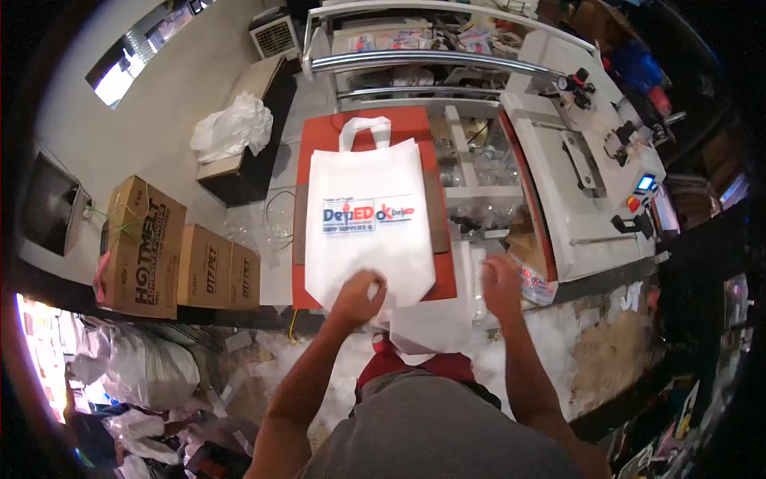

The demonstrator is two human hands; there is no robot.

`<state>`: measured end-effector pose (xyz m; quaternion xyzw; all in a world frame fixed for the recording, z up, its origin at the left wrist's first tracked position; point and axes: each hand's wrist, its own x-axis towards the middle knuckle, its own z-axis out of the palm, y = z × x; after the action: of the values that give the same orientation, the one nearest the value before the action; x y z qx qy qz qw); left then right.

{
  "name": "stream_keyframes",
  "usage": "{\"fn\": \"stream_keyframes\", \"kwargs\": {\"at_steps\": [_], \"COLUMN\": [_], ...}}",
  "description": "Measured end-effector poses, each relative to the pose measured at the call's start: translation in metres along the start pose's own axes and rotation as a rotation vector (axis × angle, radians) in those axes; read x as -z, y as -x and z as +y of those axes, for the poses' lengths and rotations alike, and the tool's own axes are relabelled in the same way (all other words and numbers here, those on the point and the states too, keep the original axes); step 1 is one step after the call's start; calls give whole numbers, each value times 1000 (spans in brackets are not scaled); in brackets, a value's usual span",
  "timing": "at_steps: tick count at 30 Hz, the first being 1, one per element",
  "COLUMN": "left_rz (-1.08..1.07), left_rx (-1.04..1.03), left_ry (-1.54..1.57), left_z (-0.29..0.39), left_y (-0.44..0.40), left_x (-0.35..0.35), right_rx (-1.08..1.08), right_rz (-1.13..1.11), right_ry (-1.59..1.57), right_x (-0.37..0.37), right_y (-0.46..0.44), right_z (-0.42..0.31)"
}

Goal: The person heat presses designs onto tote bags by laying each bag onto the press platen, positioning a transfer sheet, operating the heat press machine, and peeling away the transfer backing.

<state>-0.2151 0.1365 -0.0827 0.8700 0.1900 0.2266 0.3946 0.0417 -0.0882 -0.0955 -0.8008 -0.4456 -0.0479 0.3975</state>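
A white tote bag [363,176] lies flat on the red press platen [443,279], its handle loop pointing away from me. Blue and red DepED lettering is printed across its middle. My left hand [361,297] is over the bag's lower edge with fingers curled in; whether they pinch the fabric is hidden. To the right of the platen my right hand [500,281] is closed beside a white strip of material [477,279]; what its fingers hold does not show. Another white piece of fabric [431,326] hangs below the platen's front edge, in front of my body.
A white heat press machine [550,191] with a lit display [646,183] stands at right. Metal rails [439,58] cross the back. Cardboard boxes [215,267] are on the left, and white plastic [233,128] lies on a bench. Below it, printed plastic [536,286] sits near my right hand.
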Motion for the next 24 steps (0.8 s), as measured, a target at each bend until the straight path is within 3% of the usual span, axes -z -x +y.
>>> {"fn": "stream_keyframes", "kwargs": {"at_steps": [4, 8, 13, 15, 16, 18, 19, 20, 21, 23, 24], "left_rz": [-46, -68, 7, -108, 48, 234, 301, 452, 511, 671, 733], "left_rx": [-30, -239, -285, -133, -144, 23, 245, 164, 359, 496, 653], "left_ry": [-174, -309, -337, -408, -322, -396, -189, -403, -390, -326, -332], "left_z": [-32, -50, -51, -58, -70, -111, -153, -190, -215, -308, -293], "left_y": [-79, -124, -141, -148, -150, -149, -148, -140, -129, -86, -65], "left_x": [-6, -27, -38, -29, -17, 28, 52, 85, 126, 193, 213], "right_rx": [87, 3, -46, -51, -42, -33, -97, -160, -188, -210, -192], "right_rz": [-116, -227, -215, -207, -203, -202, -178, -155, -113, -12, -11], "right_ry": [28, 146, 151, 150, 130, 104, 61, 17, -11, 53, 127], "right_x": [-66, -90, -94, -96, -97, -94, -87, -81, -75, -63, -57], "right_y": [-20, -14, -9, -8, -7, -4, -1, 2, 10, 32, 47], "right_z": [-68, -78, -77, -77, -74, -72, -73, -72, -66, -43, -25]}}
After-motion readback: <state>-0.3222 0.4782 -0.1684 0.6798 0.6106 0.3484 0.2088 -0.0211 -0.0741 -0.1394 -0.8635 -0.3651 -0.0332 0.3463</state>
